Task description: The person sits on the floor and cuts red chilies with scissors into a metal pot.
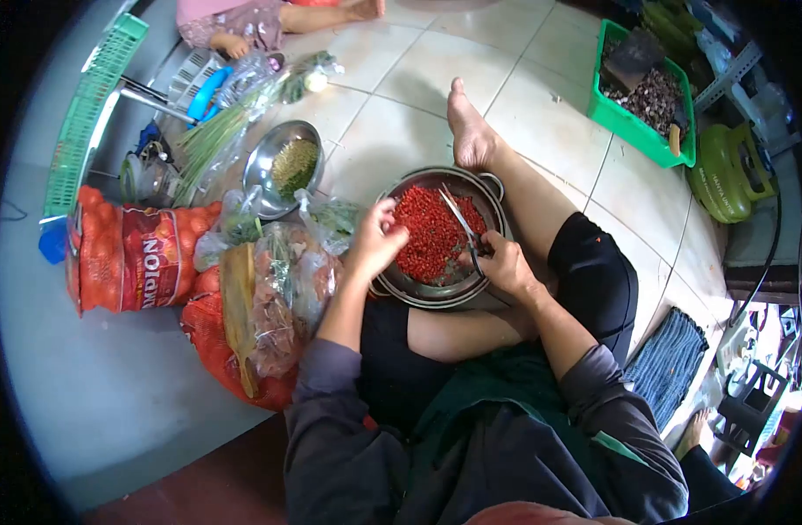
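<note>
A wide metal pot with loop handles sits on the floor between my legs. Chopped red chilies cover much of its bottom. My right hand is closed around the dark handles of a pair of scissors, whose blades stand apart over the chilies, pointing away from me. Above the pot's left rim is my left hand, its fingers bent and the thumb apart from them. I see nothing held in it.
On my left are a net bag of onions, a wooden board, plastic-bagged food and a metal bowl of chopped greens. A green crate and gas cylinder stand at right. Another person's legs show at top.
</note>
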`<act>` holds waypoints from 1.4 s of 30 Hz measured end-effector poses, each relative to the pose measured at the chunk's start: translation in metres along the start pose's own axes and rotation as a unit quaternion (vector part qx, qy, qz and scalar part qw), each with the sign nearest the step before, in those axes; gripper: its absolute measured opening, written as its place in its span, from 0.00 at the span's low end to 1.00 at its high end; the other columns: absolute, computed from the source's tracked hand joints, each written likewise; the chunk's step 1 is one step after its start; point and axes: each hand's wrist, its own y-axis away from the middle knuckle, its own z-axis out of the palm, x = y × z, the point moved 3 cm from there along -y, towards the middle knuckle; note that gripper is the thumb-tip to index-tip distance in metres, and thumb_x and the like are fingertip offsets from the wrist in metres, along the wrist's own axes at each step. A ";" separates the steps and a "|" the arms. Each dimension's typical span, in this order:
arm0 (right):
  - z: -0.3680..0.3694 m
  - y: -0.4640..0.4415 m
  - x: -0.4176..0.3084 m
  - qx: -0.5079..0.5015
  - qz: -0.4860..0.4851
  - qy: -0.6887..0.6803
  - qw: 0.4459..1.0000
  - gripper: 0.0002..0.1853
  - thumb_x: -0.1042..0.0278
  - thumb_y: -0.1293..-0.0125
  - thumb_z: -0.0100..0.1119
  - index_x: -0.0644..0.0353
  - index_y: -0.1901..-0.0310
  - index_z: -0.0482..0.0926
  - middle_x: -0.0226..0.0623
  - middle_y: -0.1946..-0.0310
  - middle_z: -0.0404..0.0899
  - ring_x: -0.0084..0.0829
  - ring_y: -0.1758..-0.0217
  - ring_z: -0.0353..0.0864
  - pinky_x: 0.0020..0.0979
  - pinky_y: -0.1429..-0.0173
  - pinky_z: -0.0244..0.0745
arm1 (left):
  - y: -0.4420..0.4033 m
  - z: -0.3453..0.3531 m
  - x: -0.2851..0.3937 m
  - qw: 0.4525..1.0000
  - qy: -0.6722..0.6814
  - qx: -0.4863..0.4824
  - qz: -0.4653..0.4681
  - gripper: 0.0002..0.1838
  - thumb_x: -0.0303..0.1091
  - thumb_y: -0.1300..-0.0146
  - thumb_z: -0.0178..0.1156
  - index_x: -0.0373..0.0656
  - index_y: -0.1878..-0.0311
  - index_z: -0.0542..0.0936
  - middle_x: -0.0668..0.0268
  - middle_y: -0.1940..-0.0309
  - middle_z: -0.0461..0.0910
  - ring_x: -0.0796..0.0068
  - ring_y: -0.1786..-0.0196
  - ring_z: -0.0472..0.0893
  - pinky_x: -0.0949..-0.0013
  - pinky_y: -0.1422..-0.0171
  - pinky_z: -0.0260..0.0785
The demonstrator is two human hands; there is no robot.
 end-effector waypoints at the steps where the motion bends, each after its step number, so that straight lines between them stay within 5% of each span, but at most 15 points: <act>1: -0.001 0.005 -0.004 0.000 -0.003 -0.012 1.000 0.26 0.53 0.48 0.71 0.69 0.61 0.75 0.54 0.70 0.78 0.35 0.66 0.78 0.36 0.58 0.72 | 0.013 0.006 0.008 1.000 -0.005 -0.014 0.009 0.29 0.30 0.49 0.62 0.39 0.41 0.68 0.62 0.61 0.75 0.73 0.59 0.75 0.69 0.52 0.69; 3: 0.006 0.006 0.006 -0.007 -0.027 -0.036 0.999 0.26 0.53 0.48 0.71 0.69 0.61 0.75 0.53 0.70 0.78 0.34 0.67 0.77 0.35 0.58 0.72 | 0.039 0.026 0.017 0.996 0.075 -0.030 -0.030 0.21 0.24 0.46 0.56 0.40 0.46 0.69 0.63 0.59 0.74 0.74 0.55 0.74 0.69 0.48 0.67; 5: 0.012 0.005 0.013 -0.020 -0.035 -0.044 0.998 0.26 0.53 0.48 0.71 0.69 0.61 0.75 0.53 0.70 0.78 0.34 0.66 0.78 0.36 0.58 0.72 | 0.060 0.040 0.013 0.996 0.084 -0.015 0.025 0.16 0.21 0.44 0.52 0.40 0.51 0.73 0.66 0.61 0.74 0.77 0.58 0.73 0.73 0.51 0.67; 8: 0.016 0.012 0.015 0.003 -0.079 -0.034 0.996 0.22 0.57 0.49 0.73 0.67 0.64 0.75 0.35 0.78 0.74 0.21 0.73 0.69 0.28 0.67 0.69 | 0.085 0.056 0.009 0.991 0.124 0.035 0.044 0.08 0.23 0.41 0.56 0.39 0.57 0.76 0.70 0.68 0.76 0.83 0.66 0.73 0.77 0.60 0.67; 11: 0.006 0.030 -0.007 -0.008 -0.127 -0.012 0.992 0.22 0.58 0.50 0.73 0.67 0.63 0.75 0.37 0.77 0.74 0.22 0.73 0.70 0.29 0.65 0.70 | 0.105 0.062 0.015 0.986 0.163 0.038 0.018 0.08 0.25 0.41 0.60 0.37 0.59 0.76 0.66 0.66 0.79 0.81 0.65 0.76 0.76 0.59 0.69; 14: -0.007 0.045 -0.021 -0.041 -0.141 0.051 0.988 0.22 0.58 0.49 0.70 0.66 0.60 0.75 0.50 0.70 0.78 0.44 0.64 0.81 0.38 0.58 0.73 | 0.111 0.069 0.009 0.963 0.268 0.006 0.010 0.10 0.24 0.40 0.60 0.38 0.55 0.75 0.67 0.65 0.79 0.83 0.66 0.76 0.78 0.63 0.68; 25: 0.019 0.034 0.002 -0.063 -0.193 -0.005 0.979 0.12 0.77 0.49 0.60 0.64 0.62 0.72 0.46 0.73 0.75 0.35 0.71 0.77 0.34 0.64 0.72 | 0.107 0.083 0.004 0.906 0.380 -0.117 -0.146 0.20 0.26 0.43 0.61 0.36 0.47 0.71 0.65 0.65 0.81 0.82 0.67 0.79 0.80 0.68 0.68; 30: 0.015 0.031 -0.005 -0.073 -0.240 0.005 0.968 0.14 0.80 0.51 0.59 0.64 0.61 0.72 0.47 0.73 0.75 0.35 0.69 0.77 0.33 0.61 0.73 | 0.103 0.079 0.010 0.894 0.380 -0.165 -0.168 0.07 0.29 0.41 0.60 0.39 0.60 0.80 0.69 0.71 0.81 0.85 0.73 0.75 0.82 0.75 0.63; 32: 0.017 0.024 -0.001 -0.064 -0.188 -0.014 0.980 0.15 0.79 0.52 0.60 0.65 0.60 0.72 0.48 0.72 0.76 0.38 0.67 0.79 0.34 0.60 0.73 | 0.100 0.085 0.004 0.874 0.407 -0.170 -0.204 0.09 0.35 0.37 0.59 0.40 0.60 0.80 0.69 0.72 0.79 0.86 0.74 0.73 0.82 0.73 0.62; 36: 0.018 0.015 -0.001 -0.015 -0.166 0.015 0.986 0.15 0.77 0.51 0.62 0.66 0.60 0.73 0.51 0.71 0.78 0.43 0.66 0.81 0.36 0.60 0.74 | 0.089 0.084 -0.010 0.907 0.360 -0.084 -0.204 0.08 0.33 0.37 0.59 0.43 0.57 0.80 0.71 0.70 0.79 0.86 0.72 0.73 0.82 0.71 0.64; 37: 0.020 0.015 0.003 0.025 -0.167 0.011 0.986 0.17 0.66 0.48 0.69 0.65 0.61 0.75 0.38 0.78 0.73 0.23 0.73 0.71 0.29 0.65 0.70 | 0.085 0.078 -0.013 0.918 0.347 -0.037 -0.186 0.07 0.33 0.37 0.59 0.43 0.58 0.80 0.71 0.69 0.80 0.86 0.71 0.74 0.81 0.70 0.64; 40: 0.018 0.018 0.007 -0.030 -0.068 0.057 0.996 0.19 0.59 0.47 0.69 0.66 0.63 0.76 0.38 0.78 0.74 0.24 0.74 0.72 0.30 0.67 0.69 | 0.074 0.068 -0.020 0.916 0.354 0.091 -0.163 0.06 0.33 0.37 0.59 0.43 0.60 0.79 0.71 0.68 0.80 0.84 0.68 0.77 0.80 0.69 0.65; 41: 0.016 0.022 0.004 -0.070 -0.058 0.100 0.991 0.29 0.43 0.49 0.68 0.68 0.68 0.76 0.50 0.76 0.77 0.40 0.70 0.79 0.37 0.63 0.72 | 0.074 0.068 -0.021 0.911 0.365 0.104 -0.160 0.05 0.32 0.37 0.59 0.43 0.60 0.78 0.71 0.67 0.81 0.84 0.66 0.78 0.80 0.69 0.66; 42: 0.020 0.026 0.010 -0.099 -0.027 0.080 0.992 0.29 0.43 0.48 0.68 0.67 0.69 0.76 0.48 0.76 0.77 0.38 0.71 0.79 0.37 0.63 0.72 | 0.075 0.069 -0.021 0.910 0.370 0.112 -0.149 0.05 0.32 0.37 0.59 0.43 0.60 0.78 0.71 0.67 0.81 0.84 0.66 0.78 0.80 0.69 0.66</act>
